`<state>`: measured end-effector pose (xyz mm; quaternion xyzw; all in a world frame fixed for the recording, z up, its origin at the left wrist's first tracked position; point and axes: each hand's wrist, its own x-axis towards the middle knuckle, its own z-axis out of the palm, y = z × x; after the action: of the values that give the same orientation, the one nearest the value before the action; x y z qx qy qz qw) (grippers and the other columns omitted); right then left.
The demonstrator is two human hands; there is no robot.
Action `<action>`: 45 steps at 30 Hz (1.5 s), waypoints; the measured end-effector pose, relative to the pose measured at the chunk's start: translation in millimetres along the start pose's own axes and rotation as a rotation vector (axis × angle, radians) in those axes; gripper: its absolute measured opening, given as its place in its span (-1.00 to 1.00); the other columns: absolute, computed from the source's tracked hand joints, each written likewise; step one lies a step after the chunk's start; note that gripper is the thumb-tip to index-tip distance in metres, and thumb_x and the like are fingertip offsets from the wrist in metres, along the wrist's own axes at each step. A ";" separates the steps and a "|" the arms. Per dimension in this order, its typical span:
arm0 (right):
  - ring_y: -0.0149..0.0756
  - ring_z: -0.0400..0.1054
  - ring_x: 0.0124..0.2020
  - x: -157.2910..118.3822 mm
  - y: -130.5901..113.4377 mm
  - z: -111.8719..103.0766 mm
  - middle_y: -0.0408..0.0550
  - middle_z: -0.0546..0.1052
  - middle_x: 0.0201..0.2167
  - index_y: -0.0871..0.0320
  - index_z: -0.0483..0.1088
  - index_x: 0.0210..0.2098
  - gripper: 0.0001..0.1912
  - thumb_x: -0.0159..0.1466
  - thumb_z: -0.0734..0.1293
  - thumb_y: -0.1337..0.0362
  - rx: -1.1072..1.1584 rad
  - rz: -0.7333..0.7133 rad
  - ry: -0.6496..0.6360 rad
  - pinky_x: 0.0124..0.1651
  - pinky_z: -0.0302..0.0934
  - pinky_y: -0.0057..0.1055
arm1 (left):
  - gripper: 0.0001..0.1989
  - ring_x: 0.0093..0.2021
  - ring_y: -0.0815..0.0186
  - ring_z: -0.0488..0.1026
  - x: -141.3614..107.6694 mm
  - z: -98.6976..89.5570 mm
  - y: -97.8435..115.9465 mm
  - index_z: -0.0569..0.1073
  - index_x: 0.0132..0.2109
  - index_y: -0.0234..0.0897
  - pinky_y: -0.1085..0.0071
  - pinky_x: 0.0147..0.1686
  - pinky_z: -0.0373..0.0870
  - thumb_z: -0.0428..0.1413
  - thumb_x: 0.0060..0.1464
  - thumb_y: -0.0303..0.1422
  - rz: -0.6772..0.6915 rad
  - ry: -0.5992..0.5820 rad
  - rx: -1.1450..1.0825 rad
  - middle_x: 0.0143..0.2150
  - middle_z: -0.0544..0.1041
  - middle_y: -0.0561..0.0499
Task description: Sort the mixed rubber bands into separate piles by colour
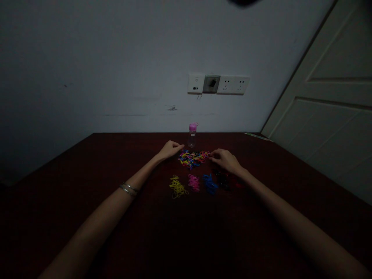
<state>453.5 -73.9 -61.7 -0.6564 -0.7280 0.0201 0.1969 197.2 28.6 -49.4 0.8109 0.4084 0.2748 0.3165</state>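
A mixed pile of small coloured rubber bands [192, 159] lies on the dark red table between my hands. My left hand [171, 150] is at the pile's upper left edge, its fingers closed together and their tips pointing at the bands; anything in them is too small to make out. At the pile's right edge, my right hand [226, 159] has thumb and fingers pinched, and what they hold is hidden. Nearer me are separate heaps of yellow bands [177, 187], pink bands [193, 183], blue bands [209, 184], black bands [222, 180] and dim red bands [236, 182], partly beside my right forearm.
A clear bottle with a pink cap [192, 135] stands behind the mixed pile. The table [174, 236] meets a pale wall [116, 69] with socket plates [233, 85]. To the right is a panelled door [328, 97]. The light is dim.
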 end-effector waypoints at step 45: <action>-0.39 0.27 -0.51 2.0 75.9 -30.8 -0.09 0.46 -0.52 0.23 0.42 -0.43 -0.71 0.00 0.28 0.11 0.486 0.097 -0.320 -0.44 0.14 -0.47 | -0.73 -0.54 0.48 0.20 -1.5 -0.3 5.0 0.50 -0.31 -0.42 0.53 -0.53 0.07 0.09 -0.17 -0.32 0.088 -0.299 -0.021 -0.53 0.40 0.02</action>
<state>534.9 -68.6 -54.6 -0.6125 -0.6913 0.3067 0.2299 198.6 25.1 -45.8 0.8566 0.3178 0.1690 0.3697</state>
